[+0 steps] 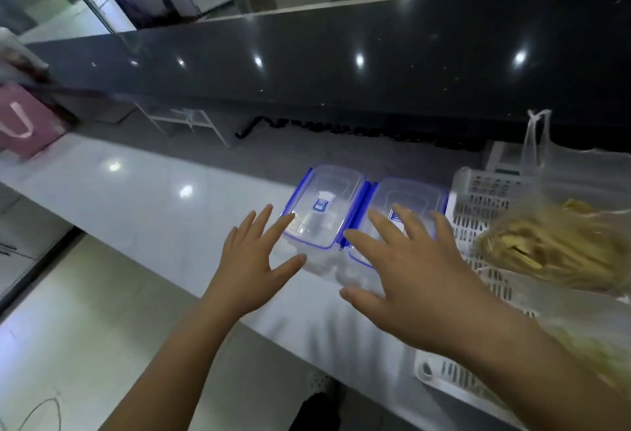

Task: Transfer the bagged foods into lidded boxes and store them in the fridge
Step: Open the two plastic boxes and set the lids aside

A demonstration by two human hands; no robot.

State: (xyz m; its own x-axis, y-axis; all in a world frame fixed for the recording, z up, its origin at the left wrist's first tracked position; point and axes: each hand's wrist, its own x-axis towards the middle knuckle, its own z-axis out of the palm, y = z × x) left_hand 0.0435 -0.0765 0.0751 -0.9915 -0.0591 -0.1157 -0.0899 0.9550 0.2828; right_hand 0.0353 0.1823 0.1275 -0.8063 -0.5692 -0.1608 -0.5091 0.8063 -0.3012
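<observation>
Both hands spread wide and empty: left hand (254, 259) nearest the left box (321, 208), right hand (409, 270) over the right box (406, 205) by the counter's (136, 198) rear edge.

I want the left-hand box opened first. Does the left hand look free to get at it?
Probably yes. The left hand is open, its fingers already at the near edge of the left box, with nothing between them. The right hand is over the right box.
</observation>
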